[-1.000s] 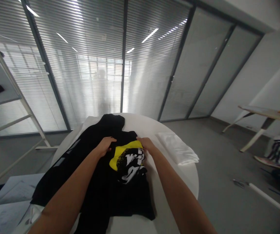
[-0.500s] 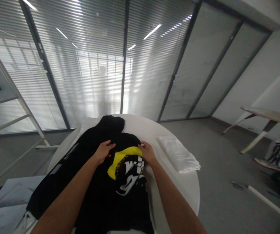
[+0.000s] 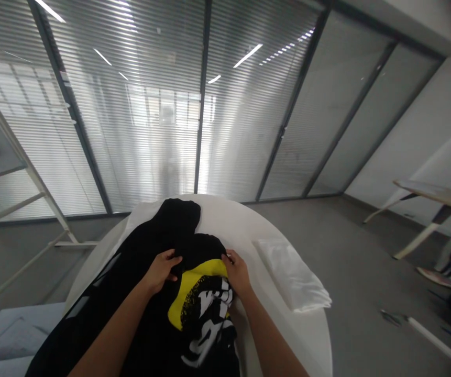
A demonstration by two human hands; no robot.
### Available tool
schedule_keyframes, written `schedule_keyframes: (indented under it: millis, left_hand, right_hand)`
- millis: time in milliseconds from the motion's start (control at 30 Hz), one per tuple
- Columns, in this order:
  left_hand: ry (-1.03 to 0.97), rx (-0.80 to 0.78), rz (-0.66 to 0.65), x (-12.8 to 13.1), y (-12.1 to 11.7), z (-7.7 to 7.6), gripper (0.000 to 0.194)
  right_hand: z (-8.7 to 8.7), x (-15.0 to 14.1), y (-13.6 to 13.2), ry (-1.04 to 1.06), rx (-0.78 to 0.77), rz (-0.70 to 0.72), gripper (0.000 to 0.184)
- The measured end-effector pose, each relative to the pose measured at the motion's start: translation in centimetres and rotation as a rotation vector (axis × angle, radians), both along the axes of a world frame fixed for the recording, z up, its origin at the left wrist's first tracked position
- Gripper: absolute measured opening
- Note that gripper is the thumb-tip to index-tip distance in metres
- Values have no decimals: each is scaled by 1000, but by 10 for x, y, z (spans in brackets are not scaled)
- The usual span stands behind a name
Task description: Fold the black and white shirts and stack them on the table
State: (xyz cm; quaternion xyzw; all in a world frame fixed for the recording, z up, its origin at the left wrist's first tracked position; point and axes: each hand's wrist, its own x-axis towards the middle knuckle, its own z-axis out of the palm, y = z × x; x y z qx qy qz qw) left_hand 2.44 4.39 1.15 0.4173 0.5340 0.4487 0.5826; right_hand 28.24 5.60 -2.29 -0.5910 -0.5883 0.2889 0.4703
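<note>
A black garment with a yellow and white print (image 3: 204, 272) lies spread and partly bunched over a round white table (image 3: 307, 340). My left hand (image 3: 161, 271) is closed on the black cloth left of the yellow patch, thumb and fingers pinching a fold. At the garment's right edge, by the top of the yellow area, my right hand (image 3: 238, 272) pinches the fabric between thumb and fingers. A long black part with grey patches stretches along the left side, and its lower end runs out of view behind my left forearm.
Folded white cloth (image 3: 292, 275) lies on the table's right side. A white-framed stand (image 3: 32, 162) is at the left, with pale sheets (image 3: 17, 330) low beside the table. Farther right are another table (image 3: 437, 193) and a white rod (image 3: 437, 337). Blinds-covered glass panels (image 3: 162, 131) stand behind.
My view has tilted up a little, so the table, garment and hands sit lower in the picture. Both hands keep hold of the garment, and its print looks slightly more spread.
</note>
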Motion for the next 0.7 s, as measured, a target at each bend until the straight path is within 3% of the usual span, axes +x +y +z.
schedule_keyframes:
  millis: [333, 700]
  left_hand:
    - [-46, -6, -33, -4, -2, 0, 37]
    - [-111, -10, -71, -6, 1, -1, 35]
  right_hand:
    - [-2, -2, -1, -68, -54, -33, 30]
    - [-2, -3, -1, -2, 8, -15, 31]
